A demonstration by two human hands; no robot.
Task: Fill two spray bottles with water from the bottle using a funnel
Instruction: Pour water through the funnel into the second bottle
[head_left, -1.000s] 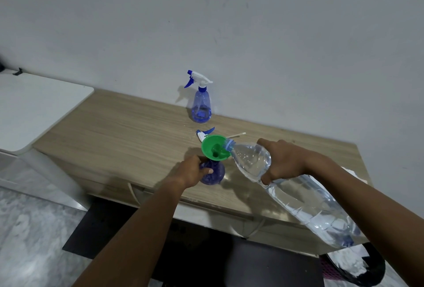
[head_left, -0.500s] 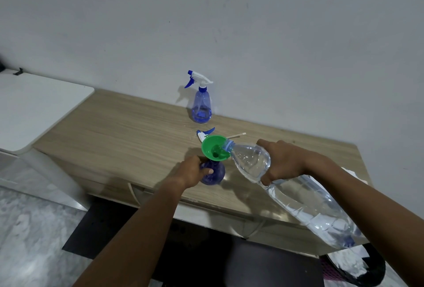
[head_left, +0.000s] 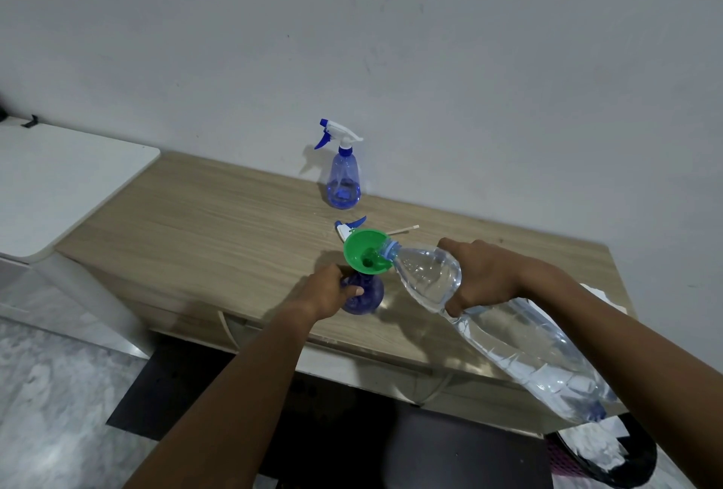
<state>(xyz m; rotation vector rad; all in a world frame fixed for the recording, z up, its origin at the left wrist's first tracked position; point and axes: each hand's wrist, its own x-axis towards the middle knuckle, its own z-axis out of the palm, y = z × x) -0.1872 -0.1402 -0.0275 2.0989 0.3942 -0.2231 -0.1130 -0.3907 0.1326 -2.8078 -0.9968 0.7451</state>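
Head-worn view, forward and downward

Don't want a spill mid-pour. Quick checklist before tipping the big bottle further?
1. Green funnel seated in the near spray bottle: ok.
2. Left hand gripping that bottle: ok.
3. Water bottle mouth over the funnel rim: ok.
4. Right hand gripping the water bottle: ok.
5. Fill level in the near bottle: cannot tell, hand and funnel hide it.
6. Removed spray head clear of the pour, behind the funnel: ok.

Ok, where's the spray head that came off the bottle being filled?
The loose spray head lies on the wooden table just behind the green funnel, in front of the capped spray bottle by the wall.
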